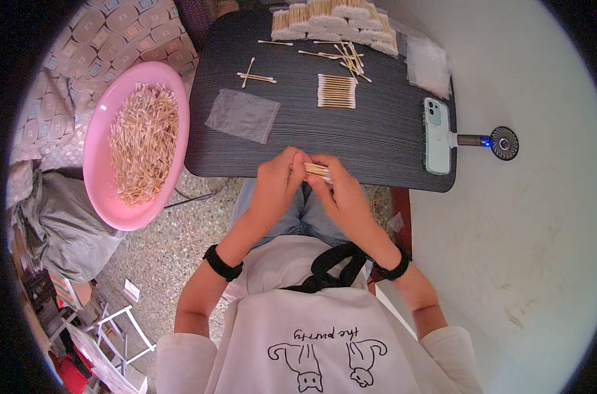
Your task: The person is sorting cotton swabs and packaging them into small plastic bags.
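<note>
Between my two hands, at the near edge of the dark table (351,151), is a small bundle of cotton swabs (318,172). My left hand (278,180) closes round its left end, and my right hand (341,194) grips the right side with white tips showing. Beyond my hands a neat row of cotton swabs (336,90) lies side by side. Left of that row, a clear plastic bag (244,115) lies flat. A few crossed swabs (252,77) rest behind the bag, and several loose swabs (351,59) lie scattered behind the row.
Packed swab bundles (331,23) are stacked at the table's far edge, beside a pile of clear bags (428,65). A phone (436,141) with a small fan (504,143) is at the right edge. Left of the table, a pink basin (98,157) holds many loose swabs.
</note>
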`<state>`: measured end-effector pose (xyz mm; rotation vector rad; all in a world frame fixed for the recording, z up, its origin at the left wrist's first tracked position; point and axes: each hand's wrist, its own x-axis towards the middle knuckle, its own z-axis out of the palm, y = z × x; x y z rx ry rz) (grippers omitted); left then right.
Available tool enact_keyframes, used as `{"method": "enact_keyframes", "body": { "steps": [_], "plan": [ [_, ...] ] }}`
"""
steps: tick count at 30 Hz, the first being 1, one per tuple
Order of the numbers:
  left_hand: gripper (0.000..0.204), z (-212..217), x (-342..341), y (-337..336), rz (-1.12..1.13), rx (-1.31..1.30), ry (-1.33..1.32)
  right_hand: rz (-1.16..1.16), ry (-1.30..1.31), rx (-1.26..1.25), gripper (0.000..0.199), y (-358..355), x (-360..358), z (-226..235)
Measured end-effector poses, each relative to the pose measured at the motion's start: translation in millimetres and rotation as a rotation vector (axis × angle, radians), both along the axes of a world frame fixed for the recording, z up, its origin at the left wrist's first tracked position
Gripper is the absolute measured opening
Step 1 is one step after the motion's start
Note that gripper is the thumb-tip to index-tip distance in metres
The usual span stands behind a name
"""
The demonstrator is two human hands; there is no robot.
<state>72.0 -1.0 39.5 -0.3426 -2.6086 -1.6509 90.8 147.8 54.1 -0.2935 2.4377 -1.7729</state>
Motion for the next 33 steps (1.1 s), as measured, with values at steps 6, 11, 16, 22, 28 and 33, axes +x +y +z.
{"method": "enact_keyframes", "body": {
  "steps": [6, 11, 16, 22, 28, 33],
  "plan": [
    [0.027, 5.9, -3.5, 4.1, 0.072, 0.160, -0.204, -0.038, 0.226, 0.261, 0.033, 3.2, -3.0, -1.4],
    [0.026, 13.5, -6.2, 7.1, 0.037, 0.112, -0.239, -0.046, 0.202, 0.335, 0.025, 9.4, -4.5, -4.3],
    [0.024, 3.8, -1.6, 12.6, 0.103, 0.029, 0.084, 0.006, 0.001, 0.166, 0.024, 12.2, -8.3, 15.3],
    [0.025, 4.6, -7.1, 14.5, 0.103, 0.021, -0.020, 0.032, 0.127, 0.257, 0.024, 10.2, -7.2, 7.5],
    [0.025, 7.5, -13.7, 10.9, 0.039, 0.035, -0.121, 0.004, 0.225, 0.406, 0.024, 8.4, 0.2, -1.7],
    [0.024, 7.8, -12.9, 5.5, 0.039, 0.025, -0.208, -0.027, 0.113, 0.385, 0.024, 12.0, 1.1, -1.1]
  ]
}}
